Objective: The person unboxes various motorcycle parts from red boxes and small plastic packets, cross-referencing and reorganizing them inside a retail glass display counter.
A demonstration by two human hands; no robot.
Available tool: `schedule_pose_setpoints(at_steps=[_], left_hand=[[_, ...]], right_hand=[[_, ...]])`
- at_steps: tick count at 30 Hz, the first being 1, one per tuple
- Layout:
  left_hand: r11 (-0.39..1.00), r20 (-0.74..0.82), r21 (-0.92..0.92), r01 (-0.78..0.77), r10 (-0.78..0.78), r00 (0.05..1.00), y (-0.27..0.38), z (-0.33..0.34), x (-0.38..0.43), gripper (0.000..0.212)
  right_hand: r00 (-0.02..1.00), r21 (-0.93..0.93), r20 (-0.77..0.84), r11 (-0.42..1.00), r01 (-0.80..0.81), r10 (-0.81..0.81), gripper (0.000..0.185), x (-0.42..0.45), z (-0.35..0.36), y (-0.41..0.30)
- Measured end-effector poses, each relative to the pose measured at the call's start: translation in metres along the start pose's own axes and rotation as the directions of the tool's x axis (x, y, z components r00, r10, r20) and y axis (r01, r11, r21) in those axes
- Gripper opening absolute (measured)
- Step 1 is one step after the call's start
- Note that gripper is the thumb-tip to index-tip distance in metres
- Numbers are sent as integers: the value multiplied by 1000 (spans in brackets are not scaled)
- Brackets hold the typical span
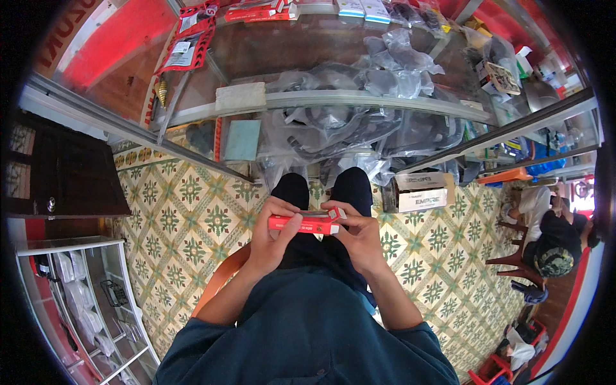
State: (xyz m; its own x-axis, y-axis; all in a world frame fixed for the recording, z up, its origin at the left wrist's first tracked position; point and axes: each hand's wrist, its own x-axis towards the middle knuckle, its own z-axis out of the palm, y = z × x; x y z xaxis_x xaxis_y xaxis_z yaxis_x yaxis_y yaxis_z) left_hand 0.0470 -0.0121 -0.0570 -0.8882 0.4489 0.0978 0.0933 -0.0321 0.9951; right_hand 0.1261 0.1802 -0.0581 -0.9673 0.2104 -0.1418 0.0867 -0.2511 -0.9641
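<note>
Above my lap, between both hands, is a slim red and white cardboard box [304,224] that bears writing. My left hand [275,233] grips its left end, with the thumb laid across the near face. At the other end my right hand [358,236] holds the box between thumb and fingers. A small red and white end piece [336,213] stands up at the right, by my right fingers; whether it is a flap or a second box I cannot tell. My dark-clad knees [352,187] are just beyond the hands.
Ahead stands a glass display case [308,98] with plastic-bagged parts [332,125] and red boxes [262,12]. An open carton [421,197] sits on the tiled floor [187,221] beside my right knee. A glass cabinet [91,298] is at left. A person [553,240] sits at far right.
</note>
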Motion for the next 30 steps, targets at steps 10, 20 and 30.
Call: schedule_pose_setpoints(at_steps=[10,20,30], left_hand=[[990,-147,-122,-72,53,988,-6,-9,6,12],[989,-103,-12,-150,148,984,10,-23,11,15],[955,-323,-90,-282,239,915,18,-75,34,21]], right_hand=[[973,441,-192,897,-31,127,20,1,7,-20],[989,176,91,976,-128,113,40,6,-3,-27],[900,-18,-315,950,311,-300,11,24,-14,-66]])
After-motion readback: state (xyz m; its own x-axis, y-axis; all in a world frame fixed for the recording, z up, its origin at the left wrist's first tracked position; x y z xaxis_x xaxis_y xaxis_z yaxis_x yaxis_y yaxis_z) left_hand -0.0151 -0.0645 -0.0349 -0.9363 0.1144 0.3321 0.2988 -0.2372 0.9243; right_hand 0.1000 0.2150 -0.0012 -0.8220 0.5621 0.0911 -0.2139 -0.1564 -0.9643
